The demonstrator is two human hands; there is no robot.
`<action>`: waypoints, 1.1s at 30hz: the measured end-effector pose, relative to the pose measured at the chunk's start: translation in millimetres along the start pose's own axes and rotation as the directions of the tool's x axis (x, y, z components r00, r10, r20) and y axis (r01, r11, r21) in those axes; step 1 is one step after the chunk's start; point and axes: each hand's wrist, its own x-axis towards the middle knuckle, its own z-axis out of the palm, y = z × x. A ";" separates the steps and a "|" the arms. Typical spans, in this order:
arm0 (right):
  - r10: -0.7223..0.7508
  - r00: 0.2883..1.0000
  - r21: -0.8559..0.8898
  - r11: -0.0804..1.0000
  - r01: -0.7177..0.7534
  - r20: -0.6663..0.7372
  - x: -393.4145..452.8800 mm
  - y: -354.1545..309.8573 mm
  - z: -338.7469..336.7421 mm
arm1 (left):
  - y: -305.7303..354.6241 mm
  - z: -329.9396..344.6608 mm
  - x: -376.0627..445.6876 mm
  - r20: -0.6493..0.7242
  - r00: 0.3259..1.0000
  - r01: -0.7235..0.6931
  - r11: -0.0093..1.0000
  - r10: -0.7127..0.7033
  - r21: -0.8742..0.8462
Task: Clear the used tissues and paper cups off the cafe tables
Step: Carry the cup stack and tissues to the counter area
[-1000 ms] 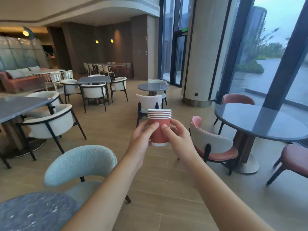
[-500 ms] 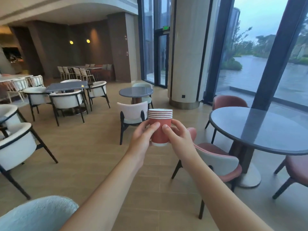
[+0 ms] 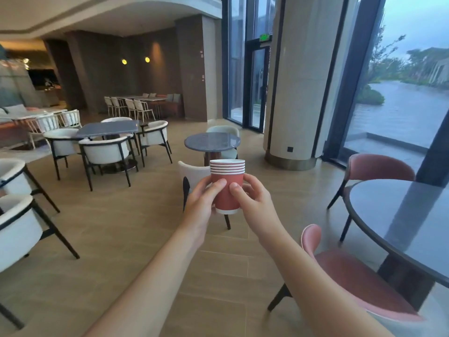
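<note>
A stack of several red paper cups (image 3: 227, 183) with white rims is held upright in front of me at chest height. My left hand (image 3: 203, 200) grips its left side, thumb across the front. My right hand (image 3: 252, 201) grips its right side, thumb on the front as well. Both arms reach out from the bottom of the view. No tissues are in sight.
A small round grey table (image 3: 211, 141) stands ahead behind a white chair (image 3: 193, 175). A large dark round table (image 3: 398, 215) with pink chairs (image 3: 352, 276) is at the right. A square grey table (image 3: 108, 128) with white chairs is left. A wide pillar (image 3: 294, 93) and glass doors are beyond.
The view has moved forward and turned; the pink chair and dark round table have come closer at the right. The small round table is nearer. Both hands keep the same hold on the cups.
</note>
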 end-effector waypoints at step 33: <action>-0.033 0.979 -0.043 0.999 0.024 -0.203 731.0 240.4 -158.0 | -167.9 118.7 775.9 0.171 0.983 0.066 0.998 -0.062 -0.016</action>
